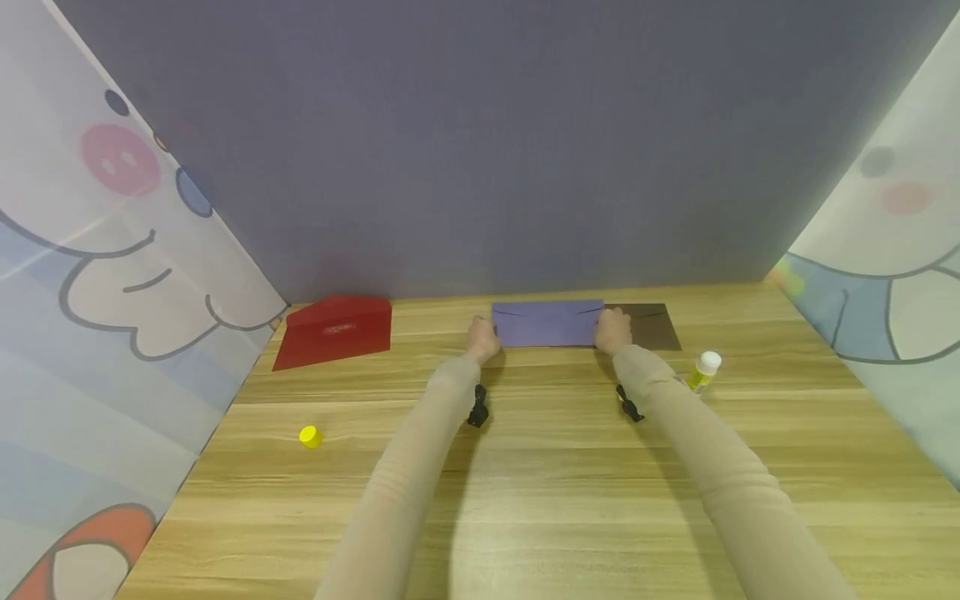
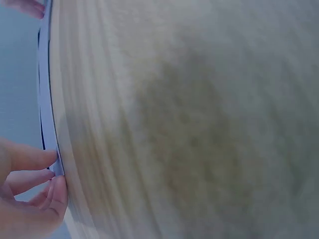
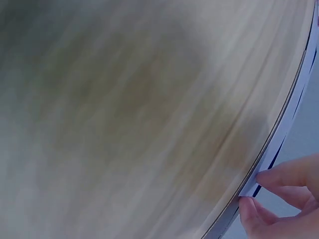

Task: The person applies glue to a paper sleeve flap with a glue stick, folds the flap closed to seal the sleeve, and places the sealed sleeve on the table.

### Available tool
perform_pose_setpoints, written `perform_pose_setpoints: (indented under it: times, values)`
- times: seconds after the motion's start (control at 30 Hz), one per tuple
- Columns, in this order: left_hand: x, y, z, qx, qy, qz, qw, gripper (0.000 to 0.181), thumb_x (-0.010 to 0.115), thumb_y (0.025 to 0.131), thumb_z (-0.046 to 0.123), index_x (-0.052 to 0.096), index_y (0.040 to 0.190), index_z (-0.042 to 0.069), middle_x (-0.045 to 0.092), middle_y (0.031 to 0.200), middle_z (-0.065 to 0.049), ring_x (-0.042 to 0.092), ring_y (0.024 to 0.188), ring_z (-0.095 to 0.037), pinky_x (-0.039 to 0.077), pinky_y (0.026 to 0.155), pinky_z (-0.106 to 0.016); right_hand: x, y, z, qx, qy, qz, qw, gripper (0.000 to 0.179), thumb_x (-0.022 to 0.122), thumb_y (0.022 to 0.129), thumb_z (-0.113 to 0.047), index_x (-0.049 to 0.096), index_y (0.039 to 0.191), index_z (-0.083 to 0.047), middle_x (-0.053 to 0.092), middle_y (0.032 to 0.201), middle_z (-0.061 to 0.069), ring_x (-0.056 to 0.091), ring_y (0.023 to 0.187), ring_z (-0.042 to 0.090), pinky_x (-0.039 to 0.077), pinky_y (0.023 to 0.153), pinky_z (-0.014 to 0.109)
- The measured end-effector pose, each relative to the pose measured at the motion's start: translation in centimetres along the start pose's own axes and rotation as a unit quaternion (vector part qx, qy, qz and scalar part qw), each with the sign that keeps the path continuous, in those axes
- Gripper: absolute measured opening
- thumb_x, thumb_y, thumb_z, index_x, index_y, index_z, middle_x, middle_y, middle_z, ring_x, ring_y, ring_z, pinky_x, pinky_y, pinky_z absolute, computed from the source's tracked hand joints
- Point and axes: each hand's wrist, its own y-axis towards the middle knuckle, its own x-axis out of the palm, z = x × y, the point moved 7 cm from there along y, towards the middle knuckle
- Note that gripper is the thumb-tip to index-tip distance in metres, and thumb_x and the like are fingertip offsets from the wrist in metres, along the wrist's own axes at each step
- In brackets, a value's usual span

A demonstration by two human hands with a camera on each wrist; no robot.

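Note:
A purple envelope is at the far side of the wooden table, its flap lines facing up. My left hand pinches its left end between thumb and fingers, as the left wrist view shows with the envelope's edge running upward. At the opposite end my right hand pinches the envelope the same way. A dark brown envelope lies just right of the purple one and is partly covered by it and by my right hand.
A red envelope with its flap raised lies at the back left. Nearer on that side is a small yellow cap. A white-capped glue bottle stands beside my right forearm. A grey panel rises behind the table.

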Motion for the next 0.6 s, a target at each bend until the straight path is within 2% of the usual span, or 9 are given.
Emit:
perform_pose_setpoints:
  times: [0.07, 0.13, 0.2, 0.27, 0.33, 0.4, 0.5, 0.57, 0.6]
  values:
    - [-0.8, -0.8, 0.8, 0.011, 0.009, 0.003, 0.9999, 0.014, 0.063, 0.069, 0.009, 0.064, 0.083, 0.007, 0.047, 0.116, -0.020, 0.043, 0.108, -0.034, 0.036, 0.095, -0.043, -0.5, -1.1, -0.8, 0.004, 0.006, -0.008, 0.9999, 0.031, 0.035, 0.090, -0.002, 0.055, 0.107, 0.015, 0.042, 0.109, 0.036, 0.038, 0.101, 0.050, 0.040, 0.084, 0.053]
    - [-1.9, -1.8, 1.9, 0.024, 0.012, 0.013, 0.9995, 0.023, 0.061, 0.066, 0.006, 0.066, 0.088, 0.003, 0.050, 0.112, -0.019, 0.044, 0.106, -0.033, 0.037, 0.094, -0.041, -0.4, -1.2, -0.8, 0.010, 0.012, -0.006, 0.9999, 0.032, 0.034, 0.090, -0.002, 0.054, 0.108, 0.016, 0.041, 0.110, 0.037, 0.036, 0.103, 0.050, 0.039, 0.084, 0.054]
    - [-2.7, -2.7, 2.7, 0.027, 0.004, -0.008, 0.9996, 0.031, 0.062, 0.066, 0.005, 0.066, 0.097, 0.005, 0.050, 0.114, -0.015, 0.041, 0.110, -0.029, 0.034, 0.098, -0.037, -0.4, -1.3, -0.9, 0.007, 0.011, -0.001, 0.9999, 0.032, 0.033, 0.090, -0.001, 0.054, 0.108, 0.016, 0.041, 0.110, 0.037, 0.036, 0.103, 0.050, 0.039, 0.084, 0.054]
    - [-3.2, -3.2, 3.2, 0.035, -0.005, -0.004, 0.9994, 0.038, 0.060, 0.064, 0.002, 0.065, 0.102, 0.004, 0.051, 0.110, -0.016, 0.043, 0.106, -0.031, 0.037, 0.094, -0.038, -0.4, -1.3, -0.8, 0.004, 0.008, 0.003, 1.0000, 0.031, 0.035, 0.089, -0.001, 0.055, 0.107, 0.015, 0.042, 0.109, 0.037, 0.037, 0.102, 0.050, 0.038, 0.085, 0.054]
    - [-3.1, -3.3, 3.0, 0.031, -0.042, -0.043, 0.9977, 0.040, 0.061, 0.071, 0.003, 0.062, 0.111, 0.007, 0.050, 0.117, -0.014, 0.042, 0.112, -0.029, 0.036, 0.097, -0.036, -0.5, -1.3, -0.8, -0.001, 0.005, 0.003, 1.0000, 0.031, 0.036, 0.088, 0.000, 0.054, 0.107, 0.015, 0.044, 0.108, 0.037, 0.038, 0.102, 0.050, 0.038, 0.085, 0.054]
    - [-2.8, -2.7, 2.3, 0.041, -0.065, -0.036, 0.9964, 0.037, 0.059, 0.070, 0.001, 0.064, 0.106, 0.007, 0.055, 0.112, -0.014, 0.048, 0.106, -0.028, 0.044, 0.088, -0.035, -0.6, -1.5, -0.9, -0.004, 0.007, 0.000, 1.0000, 0.031, 0.038, 0.087, 0.000, 0.054, 0.109, 0.015, 0.044, 0.108, 0.038, 0.038, 0.102, 0.051, 0.037, 0.085, 0.056]
    - [-2.9, -2.1, 0.8, 0.059, -0.111, -0.037, 0.9914, 0.029, 0.059, 0.073, 0.003, 0.068, 0.099, 0.012, 0.063, 0.102, -0.005, 0.057, 0.093, -0.019, 0.049, 0.075, -0.027, -0.7, -1.7, -1.1, -0.008, 0.004, -0.010, 0.9999, 0.034, 0.039, 0.084, 0.001, 0.051, 0.113, 0.013, 0.044, 0.111, 0.038, 0.038, 0.103, 0.052, 0.035, 0.088, 0.057]
    - [-3.4, -2.1, -0.1, 0.078, -0.126, -0.012, 0.9889, 0.022, 0.059, 0.073, 0.006, 0.068, 0.093, 0.010, 0.066, 0.092, -0.004, 0.060, 0.080, -0.016, 0.050, 0.063, -0.024, -0.8, -2.0, -1.2, -0.007, 0.000, -0.019, 0.9998, 0.035, 0.040, 0.083, 0.001, 0.050, 0.115, 0.013, 0.043, 0.112, 0.037, 0.038, 0.104, 0.052, 0.034, 0.089, 0.058]
    - [-3.9, -2.3, -0.4, 0.067, -0.135, -0.027, 0.9882, 0.020, 0.060, 0.077, 0.010, 0.068, 0.095, 0.010, 0.065, 0.094, -0.003, 0.060, 0.080, -0.016, 0.050, 0.064, -0.024, -0.8, -2.1, -1.3, -0.007, -0.001, -0.024, 0.9997, 0.036, 0.041, 0.083, 0.001, 0.050, 0.115, 0.012, 0.043, 0.112, 0.037, 0.038, 0.104, 0.051, 0.035, 0.089, 0.058]
